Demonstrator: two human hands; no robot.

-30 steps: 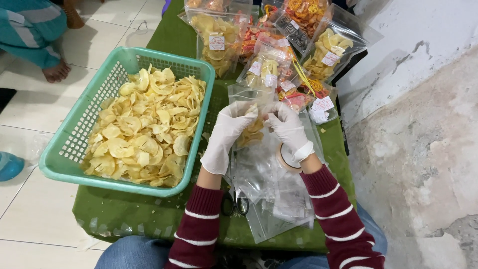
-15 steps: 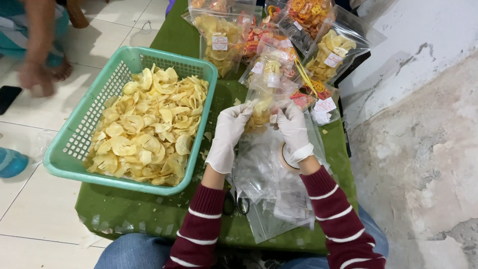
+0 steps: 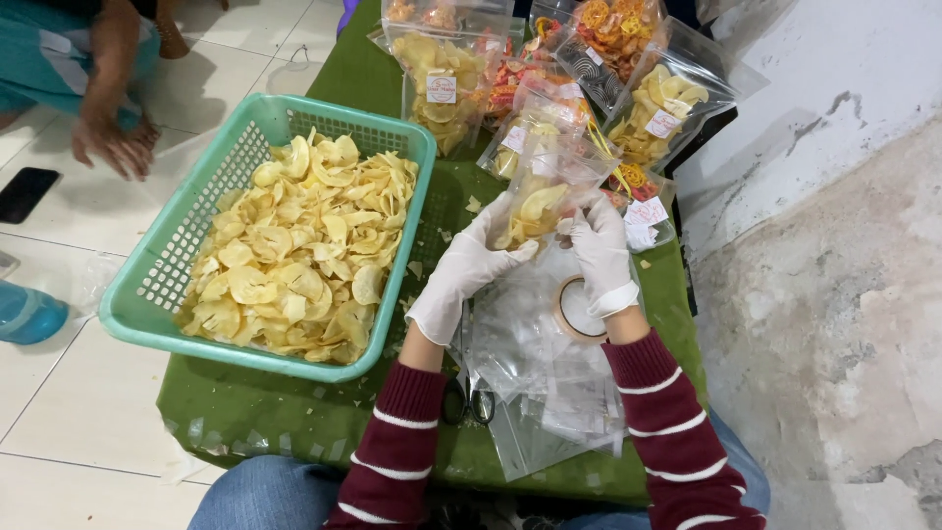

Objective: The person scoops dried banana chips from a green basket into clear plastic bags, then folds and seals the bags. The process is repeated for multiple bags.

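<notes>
Bag position has changed: the small clear plastic bag of pale yellow chips (image 3: pixel 538 196) now sits higher between my hands than a second ago, lifted off the stack of empty clear bags (image 3: pixel 535 363) and held upright above the green-covered counter (image 3: pixel 275 402). My left hand (image 3: pixel 469 267), in a white glove, is clenched around the bag's lower left side; my right hand (image 3: pixel 601 250), also gloved, grasps its right edge near the top. Judgement: the bag looks filled and is at the closing stage, not the filling stage.

Other change: a second person's bare hand (image 3: pixel 116 145) at upper left has come down toward the white floor tiles, beside a dark phone (image 3: pixel 25 193). No contact with my work.

Unchanged: teal plastic basket (image 3: pixel 147 294) heaped with loose chips, left of my hands; filled and labelled bags (image 3: pixel 446 83) piled at the far end of the counter.

Hard to read:
- bag mouth hidden by glare and my right fingers; sealed or not, cannot tell
- roll of tape (image 3: pixel 579 312) half covered by my right wrist
- black-handled scissors (image 3: pixel 469 402), only the handles showing under the plastic
- blue object (image 3: pixel 27 314) cut off at the left edge
</notes>
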